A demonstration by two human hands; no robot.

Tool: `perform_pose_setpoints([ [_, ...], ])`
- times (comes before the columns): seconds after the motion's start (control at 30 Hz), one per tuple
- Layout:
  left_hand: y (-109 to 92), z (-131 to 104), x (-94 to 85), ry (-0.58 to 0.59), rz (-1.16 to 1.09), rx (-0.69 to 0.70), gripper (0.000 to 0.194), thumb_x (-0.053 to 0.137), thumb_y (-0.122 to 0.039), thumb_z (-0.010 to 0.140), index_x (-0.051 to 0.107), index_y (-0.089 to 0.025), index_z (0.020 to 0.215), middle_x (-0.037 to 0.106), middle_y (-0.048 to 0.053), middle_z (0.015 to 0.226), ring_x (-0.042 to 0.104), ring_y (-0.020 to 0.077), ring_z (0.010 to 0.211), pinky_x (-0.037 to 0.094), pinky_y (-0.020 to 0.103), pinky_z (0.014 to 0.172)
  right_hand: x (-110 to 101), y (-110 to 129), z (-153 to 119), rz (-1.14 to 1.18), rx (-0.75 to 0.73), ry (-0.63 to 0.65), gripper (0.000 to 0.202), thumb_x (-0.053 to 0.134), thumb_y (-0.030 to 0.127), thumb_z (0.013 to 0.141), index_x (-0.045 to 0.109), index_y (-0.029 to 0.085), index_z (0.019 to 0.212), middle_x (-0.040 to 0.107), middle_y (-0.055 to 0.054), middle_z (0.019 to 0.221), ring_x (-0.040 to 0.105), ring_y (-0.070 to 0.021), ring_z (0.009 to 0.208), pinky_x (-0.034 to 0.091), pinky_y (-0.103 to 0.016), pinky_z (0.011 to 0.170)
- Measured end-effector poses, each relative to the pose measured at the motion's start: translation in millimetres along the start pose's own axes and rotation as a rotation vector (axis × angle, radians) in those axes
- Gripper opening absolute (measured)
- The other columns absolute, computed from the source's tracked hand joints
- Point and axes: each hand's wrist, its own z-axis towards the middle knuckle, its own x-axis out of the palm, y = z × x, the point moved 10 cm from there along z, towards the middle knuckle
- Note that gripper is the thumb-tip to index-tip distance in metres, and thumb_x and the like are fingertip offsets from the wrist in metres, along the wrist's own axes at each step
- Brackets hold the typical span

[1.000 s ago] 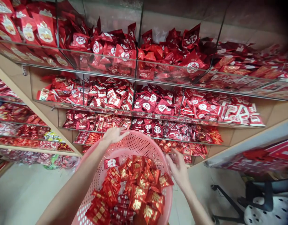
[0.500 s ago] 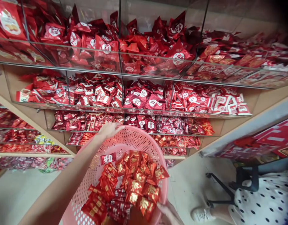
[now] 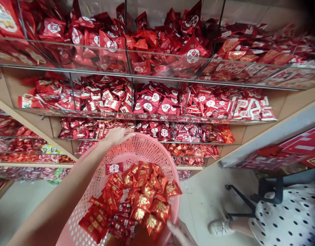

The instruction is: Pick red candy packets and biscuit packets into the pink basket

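Note:
A pink perforated plastic basket (image 3: 157,147) is tilted in front of me. My left hand (image 3: 118,136) is closed over its far rim, fingers hooked on the edge. At the near right side, my right hand (image 3: 180,234) grips the rim with the thumb on top; its other fingers are partly hidden. Inside lie red and gold candy packets (image 3: 147,191), heaped toward the right. Several dark red packets (image 3: 121,222) lie low in the heap, and one maroon packet with a white label (image 3: 114,168) rests apart near the far wall.
Beyond the basket, shelves (image 3: 157,118) with clear dividers hold many red snack packets (image 3: 157,102). To the right, a person in a polka-dot garment (image 3: 288,212) sits by a black-framed chair (image 3: 241,198), one white shoe (image 3: 220,228) on the tiled floor (image 3: 198,201).
The basket has shifted slightly left and toward me in view, with both hands still on its rim. The shelves appear a little higher in the picture.

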Motion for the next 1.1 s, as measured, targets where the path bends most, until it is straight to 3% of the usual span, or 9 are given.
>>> perform_pose_setpoints([
  [0.1,-4.2,-3.6,0.5,-0.002,0.023,-0.012,0.075,0.015,-0.074,0.076,0.059,-0.024,0.112,0.067,0.009,0.090,0.060,0.0260,0.087,0.041,0.035,0.075,-16.2,41.0,-0.5,-0.250,-0.098,-0.053,0.053,0.052,0.063,0.069,0.060,0.020,0.100,0.067,-0.009,0.086,0.064,-0.0254,0.072,0.051,-0.037,0.062],
  [0.2,-11.4,-5.5,-0.3,-0.017,0.044,0.002,0.076,0.012,-0.073,0.077,0.060,-0.024,0.108,0.066,0.009,0.086,0.060,0.0248,0.085,0.041,0.033,0.075,-41.9,116.5,-9.9,-0.495,-0.520,-0.336,0.039,0.054,0.056,0.072,0.060,0.022,0.090,0.065,-0.006,0.089,0.061,-0.0217,0.079,0.049,-0.031,0.068],
  [0.3,-16.8,-7.1,-2.6,-0.037,0.055,0.014,0.076,0.010,-0.073,0.077,0.060,-0.024,0.108,0.066,0.008,0.085,0.060,0.0232,0.084,0.041,0.032,0.074,-46.6,149.5,-15.8,-0.662,-0.733,-0.489,0.031,0.056,0.051,0.073,0.056,0.021,0.077,0.062,-0.003,0.074,0.056,-0.0182,0.067,0.045,-0.028,0.061],
  [0.43,-18.5,-9.4,-4.1,-0.046,0.058,0.017,0.076,0.011,-0.072,0.078,0.060,-0.023,0.108,0.066,0.008,0.084,0.060,0.0231,0.083,0.041,0.032,0.075,-35.2,148.9,-9.3,-0.748,-0.774,-0.416,0.028,0.051,0.046,0.078,0.049,0.020,0.066,0.052,0.000,0.058,0.045,-0.0147,0.054,0.038,-0.025,0.053],
  [0.87,-12.5,-11.7,-1.1,-0.049,0.037,-0.005,0.080,0.009,-0.074,0.076,0.060,-0.023,0.109,0.066,0.011,0.086,0.060,0.0256,0.083,0.042,0.035,0.074,-24.0,143.5,-9.9,-0.898,-0.719,-0.382,0.034,0.049,0.048,0.080,0.046,0.019,0.063,0.050,0.002,0.056,0.043,-0.0123,0.053,0.034,-0.023,0.051],
  [1.1,-9.4,-11.0,-0.1,-0.048,0.055,0.007,0.078,0.009,-0.073,0.077,0.060,-0.025,0.109,0.066,0.009,0.084,0.061,0.0253,0.082,0.042,0.034,0.071,-22.7,163.5,-35.9,-0.902,-0.686,-0.317,0.033,0.048,0.049,0.080,0.047,0.019,0.066,0.047,0.002,0.058,0.042,-0.0121,0.055,0.034,-0.023,0.053],
])
